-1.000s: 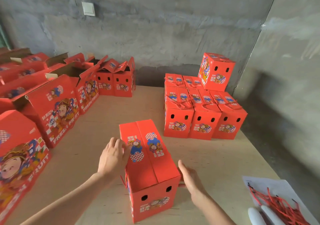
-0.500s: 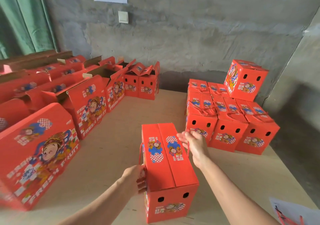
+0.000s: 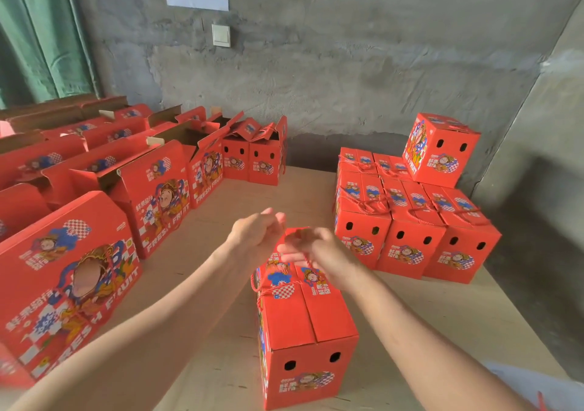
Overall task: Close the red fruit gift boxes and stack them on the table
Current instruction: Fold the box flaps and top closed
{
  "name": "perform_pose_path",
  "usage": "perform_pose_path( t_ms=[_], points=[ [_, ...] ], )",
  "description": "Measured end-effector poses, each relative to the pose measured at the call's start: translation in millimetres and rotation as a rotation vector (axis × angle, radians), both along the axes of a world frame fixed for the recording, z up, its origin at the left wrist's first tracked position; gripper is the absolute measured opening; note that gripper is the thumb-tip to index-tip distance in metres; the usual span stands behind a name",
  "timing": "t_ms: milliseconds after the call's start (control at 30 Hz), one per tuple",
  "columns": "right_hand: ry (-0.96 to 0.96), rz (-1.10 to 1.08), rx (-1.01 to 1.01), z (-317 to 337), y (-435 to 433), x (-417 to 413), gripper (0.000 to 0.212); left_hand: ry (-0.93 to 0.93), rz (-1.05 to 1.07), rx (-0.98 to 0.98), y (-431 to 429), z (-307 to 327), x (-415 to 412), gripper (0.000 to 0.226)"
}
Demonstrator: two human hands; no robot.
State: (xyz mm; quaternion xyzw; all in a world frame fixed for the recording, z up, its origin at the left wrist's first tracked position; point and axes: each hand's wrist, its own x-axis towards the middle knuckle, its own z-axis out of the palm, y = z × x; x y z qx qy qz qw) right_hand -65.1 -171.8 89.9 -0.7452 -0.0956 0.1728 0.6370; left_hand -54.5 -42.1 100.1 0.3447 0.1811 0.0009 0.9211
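A closed red fruit gift box [image 3: 303, 322] stands on the wooden table [image 3: 426, 316] right in front of me, its end with two holes facing me. Both my hands hover over its far end, close together. My left hand [image 3: 256, 233] has its fingers curled and seems to pinch the red cord handle [image 3: 257, 284] that loops down the box's left side. My right hand [image 3: 322, 252] is blurred and grips a strand of the same red cord. To the right stands a block of closed boxes [image 3: 407, 237] with one more box [image 3: 442, 151] on top.
Rows of red boxes with open flaps [image 3: 151, 189] fill the table's left side, with a large one [image 3: 69, 278] at the front left. A white sheet [image 3: 531, 385] lies at the bottom right corner. A concrete wall stands behind the table.
My left hand has left the box's left side and risen to its far end. My right hand has moved down and toward me to meet it over the cord. The box stayed put.
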Motion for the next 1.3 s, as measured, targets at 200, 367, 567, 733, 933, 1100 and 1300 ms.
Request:
perform_pose_path(
  t_ms=[200,367,567,733,933,1100,1300],
  points=[
    [0.035,-0.048,-0.073,-13.5,22.1,-2.9,0.022,-0.042,0.084,0.569,14.5,-10.0,-3.4,0.026],
    [-0.106,-0.092,-0.213,-17.5,16.2,-6.2,0.019,0.353,-0.050,0.800,29.8,-99.3,-28.7,0.033],
    [-0.135,-0.113,-0.202,-20.5,2.8,-11.3,0.018,0.546,-0.204,0.533,15.4,-124.3,-40.2,0.030],
    [-0.169,-0.123,-0.141,-15.7,-6.1,-12.5,0.019,0.130,0.059,0.774,9.6,-70.6,-20.6,0.021],
    [-0.109,-0.053,-0.080,-5.8,-0.2,-7.1,0.035,-0.329,-0.198,1.116,-1.3,13.3,-4.6,0.028],
    [0.069,-0.151,0.155,11.1,1.0,5.2,0.012,-0.165,-0.183,1.567,15.9,-16.9,-5.2,0.031],
    [-0.082,-0.230,0.058,50.9,4.7,22.7,0.025,-0.401,-0.513,1.761,22.0,-103.4,-35.9,0.058]
  ],
)
